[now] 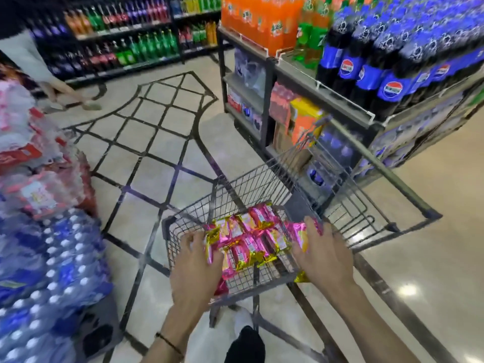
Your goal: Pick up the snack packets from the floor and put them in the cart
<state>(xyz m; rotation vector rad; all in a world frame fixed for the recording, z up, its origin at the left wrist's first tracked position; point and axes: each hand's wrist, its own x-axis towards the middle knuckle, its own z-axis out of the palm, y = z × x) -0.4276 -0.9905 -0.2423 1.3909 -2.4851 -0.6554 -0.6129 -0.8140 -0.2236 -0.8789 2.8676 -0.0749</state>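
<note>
Far left: shrink-wrapped packs of water bottles (52, 244) are stacked on the floor (157, 179), cut off by the picture's edge and smeared by blur.
Left hand (195, 265): it sits at the left end of the pile, with a thin dark band on its wrist.
Left fingers (191, 238): they are curled down over the outermost packets, and the thumb lies against a gold crimped end.
Snack packets (251, 239): shiny pink foil wrappers with gold ends, about a dozen, bunched in two rough rows side by side. Their print is too blurred to read.
Where the packets are: gathered between the two hands, over the near end of the cart's basket. A few pink corners poke out below the left palm.
Cart (235, 189): a grey wire shopping cart, its handle bar running off to the right.
Right hand (323, 258): it clamps the right end of the pile.
Right fingers (311, 225): they lie close together and bent over a pink packet, with a gold end sticking out under the wrist.
Hard to tell: whether the pile rests on the basket floor or hangs in the grip, as the palms hide the packets' outer edges.
Far right: a shelf (340, 100) crowded with dark cola bottles (392, 74) with blue labels.
</note>
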